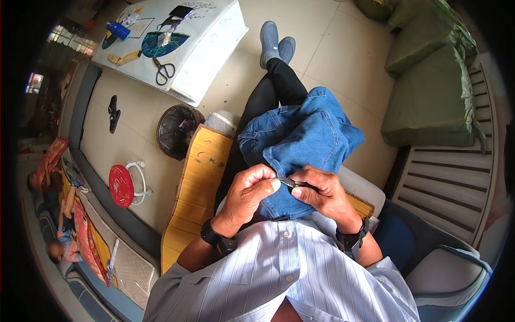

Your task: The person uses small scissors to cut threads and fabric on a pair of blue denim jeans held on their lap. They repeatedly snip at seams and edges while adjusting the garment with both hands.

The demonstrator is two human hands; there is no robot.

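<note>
A blue denim garment [308, 139] lies bunched across my lap, its seams and folds facing up. My left hand [247, 196] pinches the garment's near part between thumb and fingers. Just to the right, my right hand [327, 196] is closed around a small dark metal tool that looks like thread snips [288, 183]. The tool's tip points left and meets the left fingertips. Whether a thread lies between them is too small to tell.
Front left stands a white table [206, 67] bearing scissors [164, 72] and a blue bottle [118, 30]. A lined waste bin [174, 131], red stool [122, 185] and sandal [113, 114] are on the floor. Green cushions [429, 99] sit right; people rest far left.
</note>
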